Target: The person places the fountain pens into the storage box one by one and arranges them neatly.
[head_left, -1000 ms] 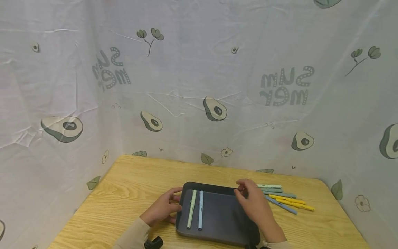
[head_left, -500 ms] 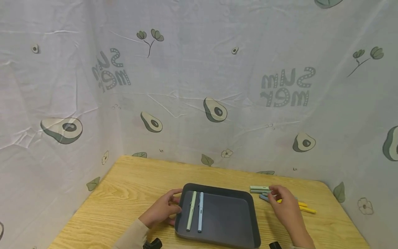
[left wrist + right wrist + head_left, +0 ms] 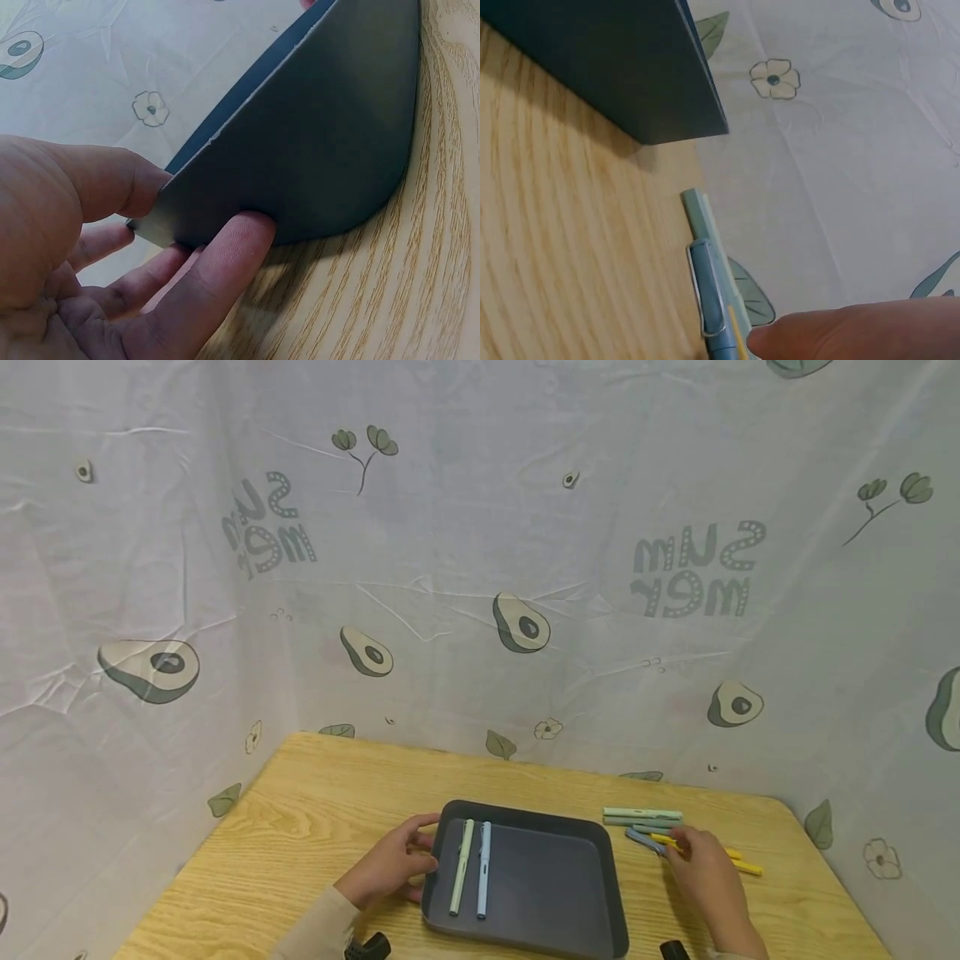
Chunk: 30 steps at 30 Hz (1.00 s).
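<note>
A dark grey tray (image 3: pixel 547 885) lies on the table, with a pale green pen (image 3: pixel 462 868) and a light blue pen (image 3: pixel 484 870) side by side in its left part. My left hand (image 3: pixel 390 862) rests at the tray's left side, fingers spread and touching its outer wall and rim, as the left wrist view shows. My right hand (image 3: pixel 707 872) reaches down over the pens right of the tray, fingertips right at a blue-grey pen (image 3: pixel 647 840) and a yellow pen (image 3: pixel 662 839). Whether it pinches one I cannot tell; the palm side is hidden.
Behind the right hand lie another pale green pen (image 3: pixel 641 813) and a grey-green pen (image 3: pixel 626 822). A second yellow pen (image 3: pixel 748 867) sticks out to the hand's right. A printed curtain (image 3: pixel 450 560) hangs around the wooden table (image 3: pixel 360 777).
My right hand has moved from above the tray's far right corner to the right, then down onto the pens. The left hand and the two pens in the tray have stayed put.
</note>
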Tool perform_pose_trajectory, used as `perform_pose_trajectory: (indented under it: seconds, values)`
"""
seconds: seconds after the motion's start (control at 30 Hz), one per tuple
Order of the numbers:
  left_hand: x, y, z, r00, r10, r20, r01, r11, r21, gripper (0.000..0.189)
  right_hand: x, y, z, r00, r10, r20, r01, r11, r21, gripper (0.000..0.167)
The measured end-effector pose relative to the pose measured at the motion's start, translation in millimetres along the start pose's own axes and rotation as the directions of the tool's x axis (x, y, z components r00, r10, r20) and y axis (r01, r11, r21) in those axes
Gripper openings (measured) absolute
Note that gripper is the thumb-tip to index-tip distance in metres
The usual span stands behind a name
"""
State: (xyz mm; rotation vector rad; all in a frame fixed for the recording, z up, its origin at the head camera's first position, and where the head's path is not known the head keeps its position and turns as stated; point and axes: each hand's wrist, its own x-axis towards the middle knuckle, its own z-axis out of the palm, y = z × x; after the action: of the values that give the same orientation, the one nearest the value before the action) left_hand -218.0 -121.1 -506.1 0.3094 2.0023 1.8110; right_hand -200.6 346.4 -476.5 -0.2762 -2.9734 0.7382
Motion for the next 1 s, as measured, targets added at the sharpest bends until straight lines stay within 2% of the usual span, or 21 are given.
perform_pose_trajectory:
  seconds: [0.27, 0.43, 0.7, 0.93, 1.0]
  values:
    - [1.3, 3.4, 1.9, 1.000, 0.011, 0.019, -0.011, 1.000, -0.005, 0.075, 2.0, 9.5, 4.3, 0.999, -0.040, 0.005, 0.040, 0.999, -0.014, 0.028]
    - [0.7, 3.4, 2.5, 1.000, 0.013, 0.018, -0.013, 1.000, -0.006, 0.074, 4.4, 13.0, 6.2, 0.999, -0.035, 0.011, 0.036, 0.999, -0.029, 0.029]
    - [-1.6, 2.7, 1.5, 1.000, 0.009, 0.009, -0.009, 1.000, 0.003, 0.075, 0.8, 8.2, 7.7, 0.999, -0.046, 0.017, 0.046, 0.999, -0.007, 0.020]
    - [-2.0, 4.8, 0.7, 1.000, 0.010, 0.003, -0.010, 1.000, 0.023, 0.074, -4.0, 7.8, 2.9, 0.990, -0.045, 0.131, 0.045, 0.999, 0.001, 0.019]
    - [-2.2, 4.7, 0.8, 1.000, 0.011, 0.004, -0.011, 1.000, 0.026, 0.074, -5.3, 7.2, 2.5, 0.991, -0.041, 0.131, 0.042, 0.999, -0.007, 0.022]
